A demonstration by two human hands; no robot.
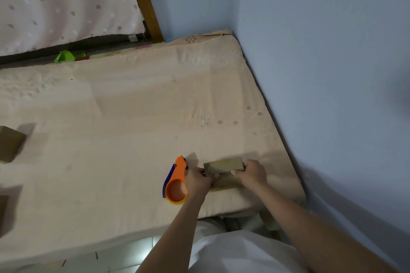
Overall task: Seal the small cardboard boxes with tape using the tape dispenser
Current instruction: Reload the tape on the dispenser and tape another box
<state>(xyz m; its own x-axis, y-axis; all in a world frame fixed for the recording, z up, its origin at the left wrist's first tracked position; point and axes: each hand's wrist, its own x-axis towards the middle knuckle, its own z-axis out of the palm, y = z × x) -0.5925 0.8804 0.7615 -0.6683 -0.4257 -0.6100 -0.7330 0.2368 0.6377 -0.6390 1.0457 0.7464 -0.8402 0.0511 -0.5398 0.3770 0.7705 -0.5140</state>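
Note:
A small cardboard box point(224, 166) lies on the beige mattress point(124, 122) near its front right corner. My right hand point(253, 173) grips the box's right end, fingers curled over its top. My left hand point(198, 180) is at the box's left end, with its fingers on the box's near left corner. An orange tape dispenser point(177, 180) with a blue edge lies just left of my left hand, touching it; whether the hand holds the dispenser cannot be told.
Two more cardboard boxes sit at the left edge, one point(10, 143) further back and one point(3, 213) nearer. A blue wall point(321, 62) borders the mattress on the right. Green paper point(66, 56) lies behind the mattress. Tiled floor point(124, 257) shows below the front edge.

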